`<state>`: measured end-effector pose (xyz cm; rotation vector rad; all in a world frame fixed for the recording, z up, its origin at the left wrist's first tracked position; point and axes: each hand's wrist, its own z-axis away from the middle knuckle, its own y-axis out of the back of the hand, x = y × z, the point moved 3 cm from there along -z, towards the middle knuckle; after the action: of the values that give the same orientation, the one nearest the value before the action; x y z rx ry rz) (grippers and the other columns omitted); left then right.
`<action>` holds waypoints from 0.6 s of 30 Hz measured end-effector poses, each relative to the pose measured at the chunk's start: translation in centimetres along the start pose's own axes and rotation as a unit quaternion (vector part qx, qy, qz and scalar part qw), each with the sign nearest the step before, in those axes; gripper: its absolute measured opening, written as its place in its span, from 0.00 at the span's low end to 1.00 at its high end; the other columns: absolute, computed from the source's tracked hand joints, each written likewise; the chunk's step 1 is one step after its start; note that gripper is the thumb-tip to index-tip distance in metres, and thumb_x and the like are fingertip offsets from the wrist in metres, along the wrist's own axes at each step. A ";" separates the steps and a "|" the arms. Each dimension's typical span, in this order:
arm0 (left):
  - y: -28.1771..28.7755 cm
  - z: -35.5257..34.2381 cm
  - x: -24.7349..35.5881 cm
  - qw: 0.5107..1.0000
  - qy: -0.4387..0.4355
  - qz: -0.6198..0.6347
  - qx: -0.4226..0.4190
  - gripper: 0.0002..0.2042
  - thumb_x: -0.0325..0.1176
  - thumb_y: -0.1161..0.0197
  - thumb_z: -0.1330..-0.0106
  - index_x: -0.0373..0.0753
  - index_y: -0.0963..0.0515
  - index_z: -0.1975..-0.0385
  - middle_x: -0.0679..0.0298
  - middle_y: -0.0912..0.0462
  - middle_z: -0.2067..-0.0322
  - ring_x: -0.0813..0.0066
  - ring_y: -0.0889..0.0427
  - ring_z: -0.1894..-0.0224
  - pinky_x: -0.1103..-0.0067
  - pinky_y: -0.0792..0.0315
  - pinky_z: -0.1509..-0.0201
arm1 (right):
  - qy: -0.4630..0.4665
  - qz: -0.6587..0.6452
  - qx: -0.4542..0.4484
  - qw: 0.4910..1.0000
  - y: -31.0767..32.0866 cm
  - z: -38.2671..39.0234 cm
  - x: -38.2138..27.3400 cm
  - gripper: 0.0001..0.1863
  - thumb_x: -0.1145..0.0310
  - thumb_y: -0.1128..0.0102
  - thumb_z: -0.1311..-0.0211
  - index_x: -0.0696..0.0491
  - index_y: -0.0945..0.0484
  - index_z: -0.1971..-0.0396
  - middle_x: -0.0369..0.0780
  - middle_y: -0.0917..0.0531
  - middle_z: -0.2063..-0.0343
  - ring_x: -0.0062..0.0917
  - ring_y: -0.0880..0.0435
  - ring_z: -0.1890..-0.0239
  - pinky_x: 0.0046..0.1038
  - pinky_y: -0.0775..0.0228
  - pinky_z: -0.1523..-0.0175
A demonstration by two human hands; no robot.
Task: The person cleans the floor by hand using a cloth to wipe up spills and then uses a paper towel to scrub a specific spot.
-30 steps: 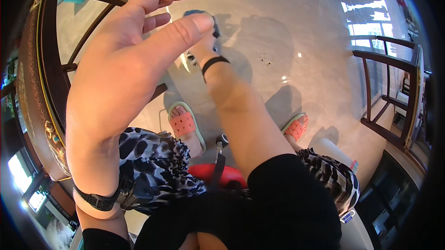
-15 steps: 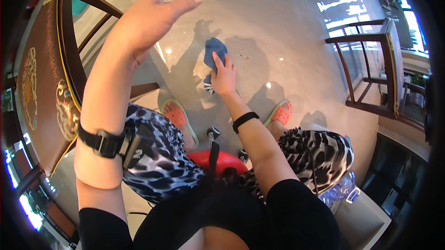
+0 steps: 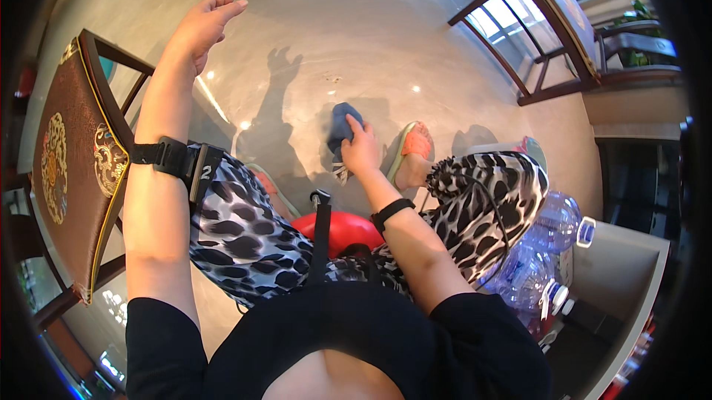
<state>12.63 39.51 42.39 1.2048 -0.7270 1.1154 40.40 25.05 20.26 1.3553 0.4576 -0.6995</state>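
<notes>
My right hand (image 3: 361,149) reaches down low between my feet, its fingers closed on a blue cloth (image 3: 342,125). A striped dark-and-white part of it hangs under the hand, close to the floor. Whether the cloth touches the floor I cannot tell. Out to the left, my left hand (image 3: 205,28) is raised in the air with nothing in it; its fingers are loosely bent, and its shadow on the floor shows them apart. A black strap with a small device (image 3: 178,161) circles the left forearm.
At the left stands a brown chair (image 3: 78,155) with an embroidered seat. Another dark wooden chair (image 3: 526,37) is at the far right. Large clear plastic bottles (image 3: 556,222) sit beside my right knee, by a light-coloured box edge (image 3: 630,237). Something red (image 3: 341,231) is under me.
The view has shifted, bringing more of the bottles in at the right. My right foot has moved inward, and my left hand's fingers are drawn closer together. The right hand still grips the blue cloth.
</notes>
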 end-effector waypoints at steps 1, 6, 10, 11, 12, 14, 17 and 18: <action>-0.6 -0.1 0.0 1.000 0.001 -0.002 -0.001 0.32 0.47 0.36 0.42 0.35 0.36 0.41 0.53 0.33 0.42 0.62 0.43 0.35 0.69 0.43 0.37 | -0.004 -0.001 0.009 1.000 0.4 -0.1 0.9 0.32 0.75 0.43 0.52 0.43 0.32 0.42 0.49 0.31 0.46 0.48 0.30 0.50 0.40 0.35 0.44; -3.5 0.8 1.6 0.999 -0.014 -0.043 -0.017 0.31 0.46 0.36 0.42 0.36 0.34 0.42 0.56 0.30 0.44 0.65 0.38 0.37 0.71 0.40 0.40 | 0.035 -0.096 0.164 0.981 3.7 -3.0 4.5 0.31 0.76 0.43 0.50 0.46 0.34 0.41 0.53 0.34 0.46 0.51 0.32 0.47 0.40 0.38 0.40; -5.8 0.2 1.2 0.997 -0.027 -0.070 -0.025 0.30 0.46 0.37 0.41 0.36 0.34 0.42 0.57 0.30 0.43 0.66 0.34 0.40 0.71 0.40 0.41 | 0.059 -0.115 0.250 0.960 8.7 -7.2 6.8 0.31 0.77 0.43 0.50 0.49 0.35 0.42 0.54 0.35 0.47 0.49 0.32 0.45 0.38 0.40 0.39; -6.0 0.2 1.1 0.996 -0.032 -0.078 -0.025 0.30 0.46 0.37 0.41 0.36 0.35 0.42 0.57 0.30 0.43 0.66 0.34 0.40 0.71 0.40 0.41 | 0.070 -0.113 0.278 0.951 10.0 -8.2 7.4 0.31 0.77 0.42 0.51 0.49 0.34 0.42 0.54 0.35 0.47 0.48 0.32 0.45 0.38 0.40 0.39; -5.8 0.4 1.1 0.996 -0.035 -0.083 -0.023 0.30 0.46 0.37 0.41 0.36 0.35 0.42 0.57 0.30 0.43 0.66 0.34 0.40 0.71 0.40 0.41 | 0.070 -0.119 0.279 0.950 11.0 -9.3 7.6 0.31 0.77 0.42 0.51 0.49 0.34 0.42 0.54 0.35 0.47 0.48 0.32 0.45 0.38 0.40 0.39; -5.7 0.9 1.0 0.997 -0.039 -0.064 -0.020 0.31 0.47 0.36 0.42 0.36 0.34 0.42 0.49 0.31 0.44 0.60 0.33 0.40 0.69 0.39 0.39 | 0.018 -0.115 0.315 0.942 13.4 -11.1 8.3 0.32 0.77 0.42 0.52 0.50 0.34 0.42 0.54 0.34 0.47 0.48 0.32 0.45 0.38 0.40 0.39; -5.6 2.0 1.6 0.997 -0.042 -0.062 -0.016 0.30 0.47 0.37 0.42 0.35 0.33 0.42 0.50 0.30 0.44 0.62 0.32 0.41 0.71 0.38 0.41 | -0.055 -0.126 0.390 0.911 15.5 -13.1 11.0 0.32 0.77 0.42 0.53 0.50 0.33 0.43 0.53 0.33 0.47 0.48 0.32 0.45 0.38 0.40 0.39; -5.9 2.3 1.4 0.997 -0.039 -0.061 -0.017 0.30 0.47 0.37 0.42 0.35 0.33 0.42 0.50 0.30 0.44 0.62 0.32 0.41 0.71 0.38 0.41 | -0.077 -0.136 0.423 0.892 15.8 -13.5 12.5 0.32 0.76 0.41 0.53 0.51 0.33 0.43 0.53 0.33 0.47 0.47 0.32 0.45 0.38 0.40 0.39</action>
<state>18.88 37.76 42.16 1.2525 -0.7201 0.9552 61.55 36.87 20.89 2.0488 0.2070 -1.3250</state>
